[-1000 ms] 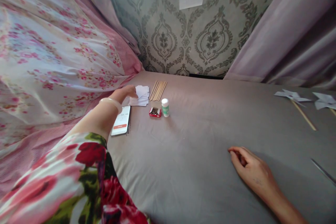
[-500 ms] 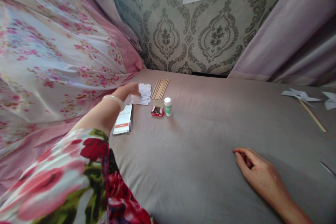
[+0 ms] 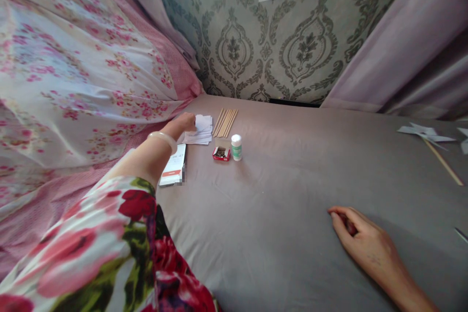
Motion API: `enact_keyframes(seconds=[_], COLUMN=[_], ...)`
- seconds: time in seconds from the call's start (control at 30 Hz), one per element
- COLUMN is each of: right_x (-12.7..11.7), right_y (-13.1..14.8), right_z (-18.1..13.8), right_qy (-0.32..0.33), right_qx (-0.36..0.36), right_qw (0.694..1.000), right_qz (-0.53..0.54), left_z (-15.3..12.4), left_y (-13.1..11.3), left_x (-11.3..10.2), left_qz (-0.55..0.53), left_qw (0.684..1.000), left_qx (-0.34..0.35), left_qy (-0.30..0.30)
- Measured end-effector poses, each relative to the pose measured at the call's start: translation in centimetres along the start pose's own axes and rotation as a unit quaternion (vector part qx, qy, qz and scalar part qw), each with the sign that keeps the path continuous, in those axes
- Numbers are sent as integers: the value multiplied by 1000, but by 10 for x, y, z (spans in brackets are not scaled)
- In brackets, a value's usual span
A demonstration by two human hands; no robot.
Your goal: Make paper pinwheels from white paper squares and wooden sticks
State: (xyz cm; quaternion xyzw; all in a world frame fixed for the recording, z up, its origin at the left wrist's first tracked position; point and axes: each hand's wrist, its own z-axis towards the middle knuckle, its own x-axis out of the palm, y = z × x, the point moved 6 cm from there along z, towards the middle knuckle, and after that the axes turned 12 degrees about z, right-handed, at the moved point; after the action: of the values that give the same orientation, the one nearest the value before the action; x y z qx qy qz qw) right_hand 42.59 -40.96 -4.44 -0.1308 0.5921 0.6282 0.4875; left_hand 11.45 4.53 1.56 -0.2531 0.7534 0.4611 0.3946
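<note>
My left hand (image 3: 183,123), with a pale bangle on the wrist, reaches to the stack of white paper pieces (image 3: 202,129) and its fingers pinch the top sheets at the left edge. Wooden sticks (image 3: 225,122) lie in a bundle just right of the stack. A small red box (image 3: 221,153) and a white glue bottle with a green label (image 3: 236,147) stand in front of them. A phone (image 3: 174,167) lies under my left forearm. My right hand (image 3: 361,243) rests on the grey sheet at lower right, fingers curled loosely, nothing visible in them.
A floral quilt (image 3: 73,83) is piled along the left. Patterned wallpaper (image 3: 263,44) and a mauve curtain (image 3: 409,44) close the back. Finished paper pinwheels on sticks (image 3: 426,134) lie at the far right, and a metal tip (image 3: 461,235) shows at the right edge.
My left hand has stayed on the paper stack and closed on its top sheets. The view shifted slightly left. My right hand has not moved on the sheet.
</note>
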Motion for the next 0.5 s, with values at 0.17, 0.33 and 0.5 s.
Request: enact_keyframes(seconds=[0.17,0.33,0.5], right_x=[0,0,0], right_y=[-1,-2,1], right_z=[1,-1,-1], right_qy=[-2,-5,-9], right_qx=[0,0,5], right_qw=[1000,1000,1000], right_qz=[1,-5,-10], left_z=[-1,-6,-8], left_y=[3,4,3], left_x=[1,3,3], left_qz=[-22,-43,-44], left_qw=[999,997,998], left_qx=[23,39,37], left_qy=[32,44,39])
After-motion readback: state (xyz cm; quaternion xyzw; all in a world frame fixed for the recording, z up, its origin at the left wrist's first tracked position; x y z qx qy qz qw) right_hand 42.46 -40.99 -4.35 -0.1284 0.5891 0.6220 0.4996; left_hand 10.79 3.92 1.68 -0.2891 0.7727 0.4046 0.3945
